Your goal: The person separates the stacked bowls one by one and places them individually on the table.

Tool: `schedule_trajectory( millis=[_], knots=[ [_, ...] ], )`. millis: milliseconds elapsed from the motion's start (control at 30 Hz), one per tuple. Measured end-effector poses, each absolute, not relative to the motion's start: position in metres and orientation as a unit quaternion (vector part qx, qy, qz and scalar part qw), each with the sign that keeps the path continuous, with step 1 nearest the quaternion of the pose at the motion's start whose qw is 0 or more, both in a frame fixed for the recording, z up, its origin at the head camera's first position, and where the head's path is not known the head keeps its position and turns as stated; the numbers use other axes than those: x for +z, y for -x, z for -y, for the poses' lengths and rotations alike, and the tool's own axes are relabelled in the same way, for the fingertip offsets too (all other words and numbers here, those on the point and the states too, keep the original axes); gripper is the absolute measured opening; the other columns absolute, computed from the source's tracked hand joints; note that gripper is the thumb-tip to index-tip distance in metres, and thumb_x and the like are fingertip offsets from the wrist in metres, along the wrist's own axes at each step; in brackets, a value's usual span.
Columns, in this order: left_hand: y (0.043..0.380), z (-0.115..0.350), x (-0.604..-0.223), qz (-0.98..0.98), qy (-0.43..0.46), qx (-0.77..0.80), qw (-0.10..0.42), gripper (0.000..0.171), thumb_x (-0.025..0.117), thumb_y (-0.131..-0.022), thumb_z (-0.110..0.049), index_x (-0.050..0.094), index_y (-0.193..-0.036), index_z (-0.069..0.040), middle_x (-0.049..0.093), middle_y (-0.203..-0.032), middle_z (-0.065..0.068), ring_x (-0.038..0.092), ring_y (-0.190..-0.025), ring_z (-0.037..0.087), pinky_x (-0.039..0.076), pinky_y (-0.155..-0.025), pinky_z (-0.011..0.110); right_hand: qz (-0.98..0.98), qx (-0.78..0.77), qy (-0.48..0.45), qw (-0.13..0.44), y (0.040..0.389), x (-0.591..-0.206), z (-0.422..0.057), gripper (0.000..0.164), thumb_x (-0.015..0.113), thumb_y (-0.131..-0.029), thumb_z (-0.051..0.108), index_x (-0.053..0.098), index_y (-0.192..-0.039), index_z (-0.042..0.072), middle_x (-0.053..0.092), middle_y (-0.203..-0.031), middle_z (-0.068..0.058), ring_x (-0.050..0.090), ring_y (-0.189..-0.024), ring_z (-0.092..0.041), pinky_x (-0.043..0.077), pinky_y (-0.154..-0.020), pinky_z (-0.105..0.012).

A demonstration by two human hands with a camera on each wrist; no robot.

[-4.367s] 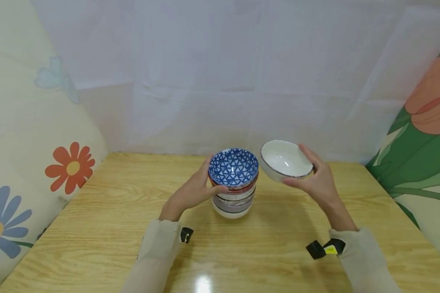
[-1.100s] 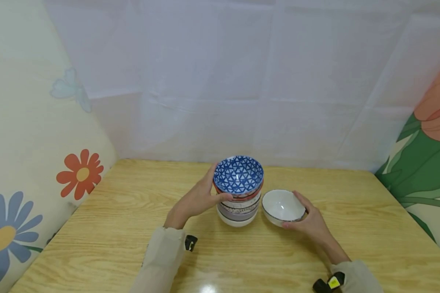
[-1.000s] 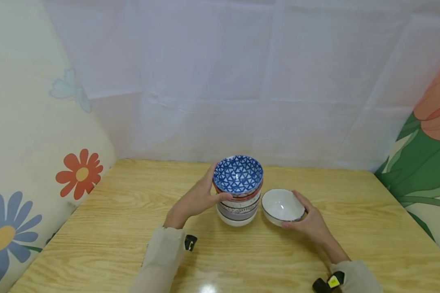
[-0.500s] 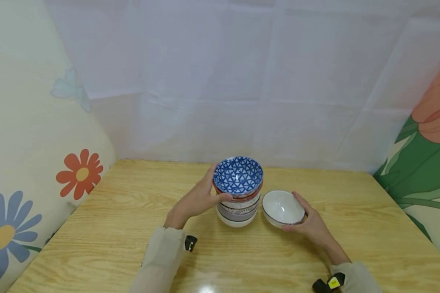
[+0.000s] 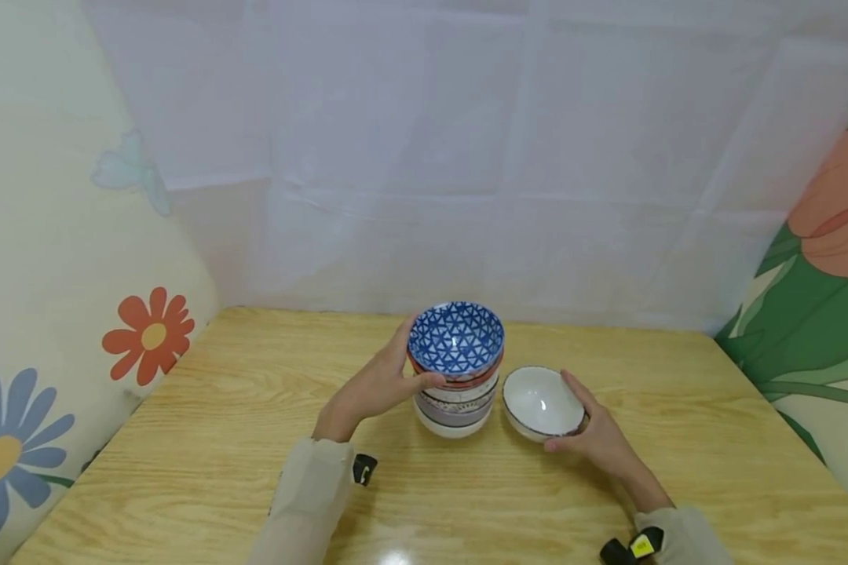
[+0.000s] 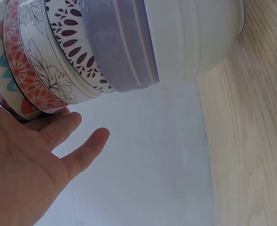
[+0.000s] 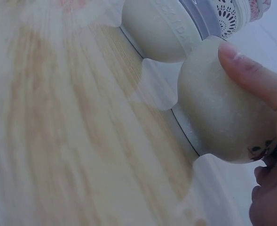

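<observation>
Bowl stack [image 5: 456,413]: It stands just right of the middle in the head view, in the lower half. It is tall, so a small bump could tip it.
Blue top bowl [image 5: 455,337]: It sits highest, hollow side up. Watch its rim; if it dips, the pile may be leaning.
Left hand [image 5: 374,384]: Its fingers bend round the upper bowls, thumb in front and others behind. In the left wrist view, one finger sticks out, away from the bowls. A soft, steady hug seems best.
White bowl [image 5: 540,400]: It is right of the stack, hollow side up. It seems to stand on the surface [image 5: 254,392], going by the right wrist view.
Right hand [image 5: 602,435]: Its fingers pinch the white bowl at its right edge, thumb on the near side, others on the far side. Holding both sides evenly should stop it tipping.
Between the bowls: The stack and white bowl look near but apart. Slow moves here should stop a clink.
Shiny sides: They may be slippery, so a sure hold helps.
</observation>
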State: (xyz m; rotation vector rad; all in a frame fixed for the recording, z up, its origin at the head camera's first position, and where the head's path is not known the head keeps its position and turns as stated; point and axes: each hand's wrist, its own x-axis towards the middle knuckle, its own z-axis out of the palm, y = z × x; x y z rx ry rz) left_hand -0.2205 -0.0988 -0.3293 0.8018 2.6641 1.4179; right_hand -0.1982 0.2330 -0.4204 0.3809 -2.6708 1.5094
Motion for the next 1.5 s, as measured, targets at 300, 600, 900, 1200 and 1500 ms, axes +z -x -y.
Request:
schedule_trajectory(
  millis=[300, 600, 900, 1200, 1500],
  knots=[
    [0.22, 0.099, -0.329, -0.854, -0.257, 0.452, 0.009, 0.093, 0.062, -0.077, -0.05, 0.003, -0.144, -0.023, 0.019, -0.147, 0.005, 0.027, -0.131, 0.025, 0.027, -0.103, 0.048, 0.863, 0.489, -0.126, 0.019, 0.198, -0.419, -0.235, 0.11, 0.084, -0.057, 0.018, 0.016, -0.144, 0.012, 0.011, -0.148, -0.018, 0.007, -0.134, -0.04, 0.006, -0.102, -0.061],
    [0.221, 0.098, -0.328, -0.85, -0.255, 0.461, 0.013, 0.091, 0.061, -0.078, -0.049, 0.003, -0.143, -0.024, 0.021, -0.146, 0.005, 0.028, -0.131, 0.024, 0.028, -0.103, 0.048, 0.856, 0.498, -0.135, 0.03, 0.197, -0.416, -0.237, 0.108, 0.083, -0.057, 0.011, 0.019, -0.144, 0.013, 0.011, -0.147, -0.02, 0.002, -0.134, -0.041, 0.002, -0.101, -0.063],
    [0.221, 0.098, -0.329, -0.854, -0.255, 0.454, 0.003, 0.092, 0.061, -0.077, -0.051, 0.002, -0.143, -0.024, 0.02, -0.146, 0.006, 0.027, -0.13, 0.025, 0.029, -0.102, 0.049, 0.88, 0.456, -0.123, 0.041, 0.202, -0.401, -0.237, 0.102, 0.08, -0.063, 0.017, 0.018, -0.144, 0.015, 0.014, -0.148, -0.018, 0.004, -0.134, -0.039, 0.008, -0.101, -0.063],
    [0.221, 0.098, -0.328, -0.851, -0.25, 0.462, -0.002, 0.094, 0.063, -0.076, -0.051, 0.004, -0.144, -0.022, 0.019, -0.146, 0.006, 0.028, -0.13, 0.025, 0.028, -0.103, 0.048, 0.885, 0.441, -0.141, 0.041, 0.208, -0.378, -0.225, 0.101, 0.081, -0.063, 0.019, 0.02, -0.144, 0.02, 0.012, -0.148, -0.017, 0.007, -0.134, -0.041, 0.011, -0.098, -0.066],
    [0.222, 0.098, -0.329, -0.842, -0.264, 0.47, -0.004, 0.094, 0.064, -0.076, -0.049, 0.004, -0.144, -0.023, 0.02, -0.146, 0.006, 0.029, -0.13, 0.024, 0.028, -0.103, 0.047, 0.884, 0.43, -0.178, 0.037, 0.215, -0.36, -0.213, 0.099, 0.08, -0.066, 0.02, 0.018, -0.144, 0.024, 0.011, -0.149, -0.012, 0.009, -0.134, -0.039, 0.016, -0.096, -0.067]
  ],
)
